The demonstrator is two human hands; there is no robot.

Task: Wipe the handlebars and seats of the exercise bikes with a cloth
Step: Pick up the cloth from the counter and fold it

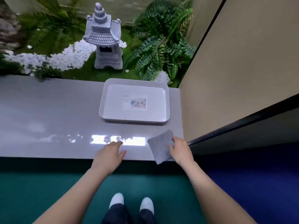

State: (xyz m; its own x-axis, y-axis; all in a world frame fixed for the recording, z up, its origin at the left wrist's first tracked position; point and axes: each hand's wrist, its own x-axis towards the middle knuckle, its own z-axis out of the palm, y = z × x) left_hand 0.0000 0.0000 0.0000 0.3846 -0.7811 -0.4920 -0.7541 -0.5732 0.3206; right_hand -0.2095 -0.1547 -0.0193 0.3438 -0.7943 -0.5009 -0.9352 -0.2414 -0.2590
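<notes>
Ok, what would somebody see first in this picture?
The grey stone lantern stands among ferns and white pebbles behind the ledge. Nearer, a white tray sits on the grey ledge, and the right hand touches a grey cloth at its front edge.

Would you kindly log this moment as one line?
left hand: flat on grey ledge | right hand: on grey cloth, grip unclear | white tray: on ledge | bikes: not in view

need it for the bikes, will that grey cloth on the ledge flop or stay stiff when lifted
Likely floppy: the grey cloth looks thin, one corner overhanging the ledge. Probably light; may slide on that glossy top.
</notes>
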